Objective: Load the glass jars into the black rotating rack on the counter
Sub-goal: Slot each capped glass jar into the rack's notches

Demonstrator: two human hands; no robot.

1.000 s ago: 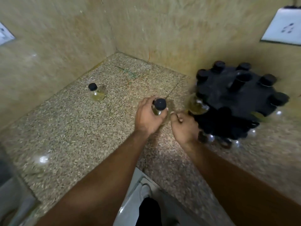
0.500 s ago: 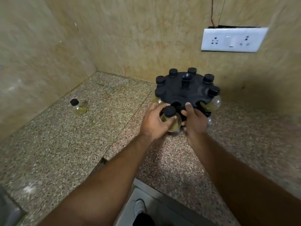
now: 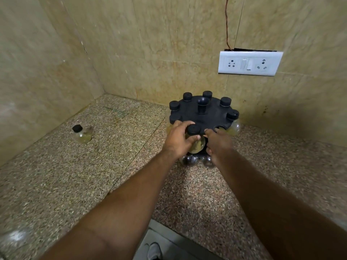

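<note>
The black rotating rack (image 3: 212, 117) stands on the counter against the back wall, with several black-capped glass jars hanging round its top plate. My left hand (image 3: 177, 141) grips a glass jar (image 3: 197, 146) with a black cap and yellowish contents at the rack's front edge. My right hand (image 3: 218, 144) holds the rack's front rim just right of that jar, fingers on top of the plate and thumb below. An open slot (image 3: 218, 127) shows beside my right fingers. Another capped jar (image 3: 82, 135) stands alone on the counter at the left wall.
The speckled granite counter (image 3: 93, 175) fills a corner between two tiled walls. A white socket plate (image 3: 249, 63) with a wire above it is on the back wall. Two clear jars (image 3: 189, 160) sit in the rack's lower tier. The counter's front edge is at the bottom.
My left hand has carried the jar from the open counter to the rack's front edge. My right hand has moved onto the rack's rim. The view has swung toward the rack.
</note>
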